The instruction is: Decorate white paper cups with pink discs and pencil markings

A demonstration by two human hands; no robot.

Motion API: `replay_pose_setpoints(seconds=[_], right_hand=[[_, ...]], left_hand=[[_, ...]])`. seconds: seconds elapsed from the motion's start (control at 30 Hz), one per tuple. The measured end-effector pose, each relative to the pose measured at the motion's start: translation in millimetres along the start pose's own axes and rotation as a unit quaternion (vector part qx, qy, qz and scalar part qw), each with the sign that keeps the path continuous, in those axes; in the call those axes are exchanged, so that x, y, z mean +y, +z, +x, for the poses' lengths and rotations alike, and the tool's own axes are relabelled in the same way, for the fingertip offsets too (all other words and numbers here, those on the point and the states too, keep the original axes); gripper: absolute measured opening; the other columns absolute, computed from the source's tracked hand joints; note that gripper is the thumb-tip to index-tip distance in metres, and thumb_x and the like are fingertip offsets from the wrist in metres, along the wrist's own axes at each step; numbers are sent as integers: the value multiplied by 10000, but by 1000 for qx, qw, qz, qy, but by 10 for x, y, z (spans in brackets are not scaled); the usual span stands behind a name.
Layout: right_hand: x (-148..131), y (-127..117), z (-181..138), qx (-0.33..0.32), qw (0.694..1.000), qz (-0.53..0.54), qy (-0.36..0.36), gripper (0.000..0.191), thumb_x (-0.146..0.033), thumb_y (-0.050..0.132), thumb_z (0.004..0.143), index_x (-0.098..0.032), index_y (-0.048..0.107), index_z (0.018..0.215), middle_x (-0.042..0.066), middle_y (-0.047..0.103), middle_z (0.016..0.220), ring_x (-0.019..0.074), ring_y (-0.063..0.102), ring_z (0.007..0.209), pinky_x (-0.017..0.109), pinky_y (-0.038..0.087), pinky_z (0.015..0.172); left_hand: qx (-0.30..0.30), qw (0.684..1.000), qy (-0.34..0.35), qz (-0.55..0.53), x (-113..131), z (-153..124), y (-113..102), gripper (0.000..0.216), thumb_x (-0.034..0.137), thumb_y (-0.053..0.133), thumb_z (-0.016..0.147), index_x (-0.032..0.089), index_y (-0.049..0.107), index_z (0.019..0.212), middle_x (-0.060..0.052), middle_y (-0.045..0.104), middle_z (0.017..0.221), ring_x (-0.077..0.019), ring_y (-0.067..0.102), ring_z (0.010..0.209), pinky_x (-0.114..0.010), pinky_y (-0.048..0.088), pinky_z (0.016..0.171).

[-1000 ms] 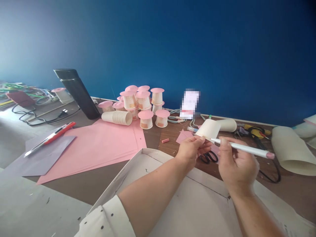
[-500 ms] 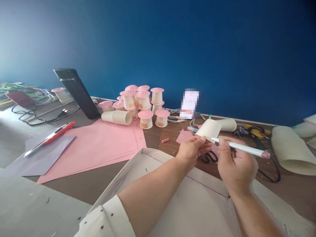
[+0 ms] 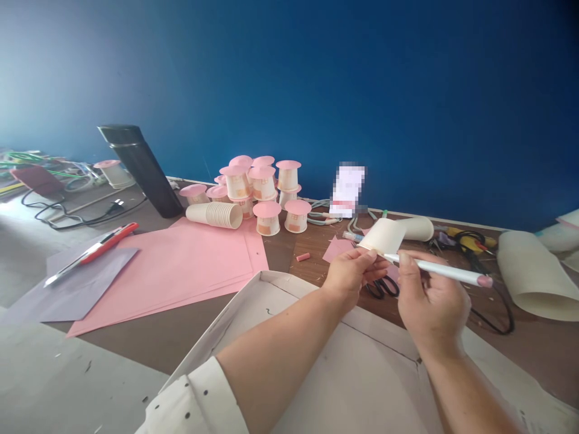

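1. Shifted slightly leftward since the earlier frames, as seen in the head view, are the right hand (image 3: 432,298) and the slim white pen with a pink end (image 3: 446,270); no clear change is shown by the left hand (image 3: 348,277) or the white tapered paper cup (image 3: 384,234).
2. The cup is held tilted, pinched near its wide rim by the left hand's closed grip, above the brown surface (image 3: 313,242).
3. The pen is clasped by the right hand's grip, which is closed around the barrel.
4. From the right hand's grip, the cup lies to the left and farther forward; the left hand is nearer to it. The pen's long axis is pointed leftward at the cup's rim, but whether the tip is touching cannot be told.
5. White paper cups with pink disc tops (image 3: 268,218) are grouped farther left, behind flat pink paper sheets (image 3: 199,259).
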State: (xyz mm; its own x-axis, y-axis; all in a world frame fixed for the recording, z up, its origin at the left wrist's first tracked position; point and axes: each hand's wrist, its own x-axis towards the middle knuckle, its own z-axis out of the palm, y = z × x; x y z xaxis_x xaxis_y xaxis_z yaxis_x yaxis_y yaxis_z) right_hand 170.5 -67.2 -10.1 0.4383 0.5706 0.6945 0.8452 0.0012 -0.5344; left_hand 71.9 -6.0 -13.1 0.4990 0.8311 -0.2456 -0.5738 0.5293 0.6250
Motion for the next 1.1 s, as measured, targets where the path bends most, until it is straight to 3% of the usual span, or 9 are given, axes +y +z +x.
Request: replay_pose_setpoints(seconds=[0.3,0.47,0.63,1.1], right_hand=[[-19,-7,1,-5,1000,6,14,419,-534,499,921,-173,709,947,69,684,749,184,620,660,305,471,665],[-36,-24,14,28,998,22,42,415,-520,488,933,-169,706,979,59,672,728,179,612,647,316,484,690],[-52,-29,17,5,998,24,49,420,-540,502,923,-170,697,957,55,659,703,173,606,617,306,485,659],[-21,-12,11,11,1000,4,11,392,-500,508,923,-168,715,946,72,695,749,175,617,636,292,475,636]], left_hand=[[-4,1000,0,3,-5,12,-10,149,213,704,829,111,650,735,-65,671,754,-136,652,745,-330,504,884],[-6,1000,0,-3,7,-6,-3,133,200,699,831,107,658,745,-64,662,744,-141,653,756,-335,500,893],[-4,1000,4,-7,4,-1,4,148,213,723,813,109,658,731,-61,657,740,-148,656,766,-340,501,893],[-7,1000,1,-10,7,-1,5,135,153,662,850,101,663,726,-49,638,718,-126,637,732,-317,505,860]])
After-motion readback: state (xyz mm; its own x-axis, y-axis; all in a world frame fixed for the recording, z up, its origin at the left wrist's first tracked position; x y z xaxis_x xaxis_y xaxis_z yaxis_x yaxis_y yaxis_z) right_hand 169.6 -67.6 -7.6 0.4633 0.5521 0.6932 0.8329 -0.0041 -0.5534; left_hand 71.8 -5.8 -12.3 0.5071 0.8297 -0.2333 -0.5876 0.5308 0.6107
